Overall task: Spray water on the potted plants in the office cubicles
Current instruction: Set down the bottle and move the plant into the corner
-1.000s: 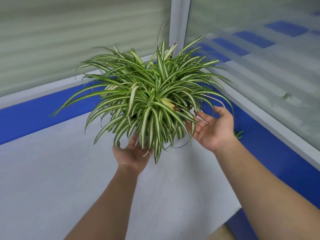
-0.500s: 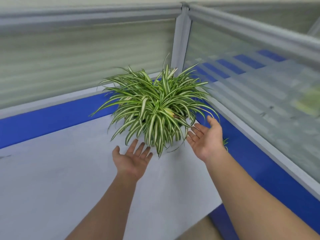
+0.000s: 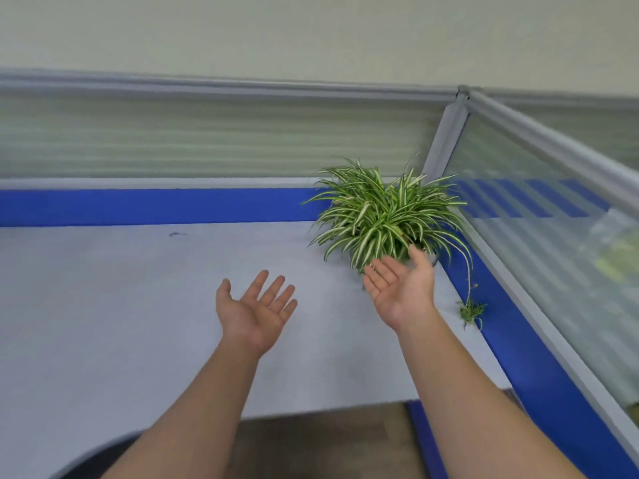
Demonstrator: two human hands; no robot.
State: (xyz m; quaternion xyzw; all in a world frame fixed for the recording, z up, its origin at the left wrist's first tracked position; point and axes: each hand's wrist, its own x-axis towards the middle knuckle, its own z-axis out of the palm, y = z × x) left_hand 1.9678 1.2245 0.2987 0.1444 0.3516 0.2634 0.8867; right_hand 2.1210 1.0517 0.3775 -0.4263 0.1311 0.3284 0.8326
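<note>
A spider plant (image 3: 383, 216) with green and white striped leaves stands in the far right corner of the grey desk (image 3: 103, 305). Its pot is hidden under the leaves. A thin runner hangs from it to a small plantlet (image 3: 471, 312) by the right partition. My right hand (image 3: 401, 288) is palm up with fingers apart, just in front of the plant's lower leaves and holding nothing. My left hand (image 3: 256, 311) is also palm up and empty, over the desk well left of the plant. No spray bottle is in view.
Cubicle partitions with blue lower bands and frosted striped glass close off the back (image 3: 207, 143) and right (image 3: 553, 243) sides. The desk's front edge curves near me, with brown floor (image 3: 328, 444) below it. A small dark mark (image 3: 177, 234) lies on the desk at the back.
Both hands have come away from under the plant and drawn back towards me, palms still up. The view has lifted and swung left, so the plant now sits farther off at the right.
</note>
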